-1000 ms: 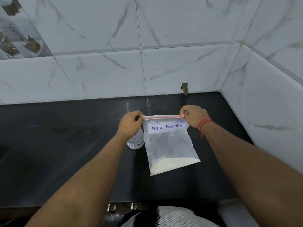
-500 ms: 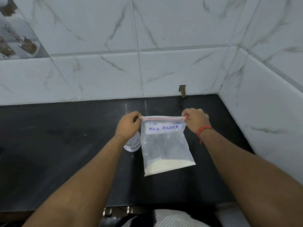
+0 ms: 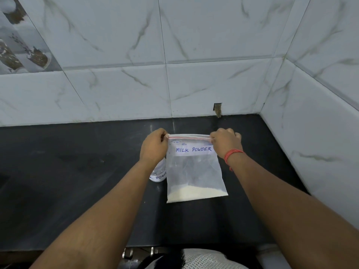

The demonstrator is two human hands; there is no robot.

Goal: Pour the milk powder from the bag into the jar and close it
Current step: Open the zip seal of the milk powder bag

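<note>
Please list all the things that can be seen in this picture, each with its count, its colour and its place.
bag: one, clear plastic with a red zip strip and a white label reading MILK POWDER, held upright over the middle of the counter.
milk powder: one small heap, cream white, at the bottom of the bag.
jar: one, clear with a white label, on the counter, mostly hidden behind the left wrist and the bag.
counter: one, black, glossy, across the lower half.
wall tiles: white marble pattern, behind and to the right.
thread band: one, red, on the right wrist.
left hand: pinches the bag's top left corner.
right hand: pinches the bag's top right corner.
</note>
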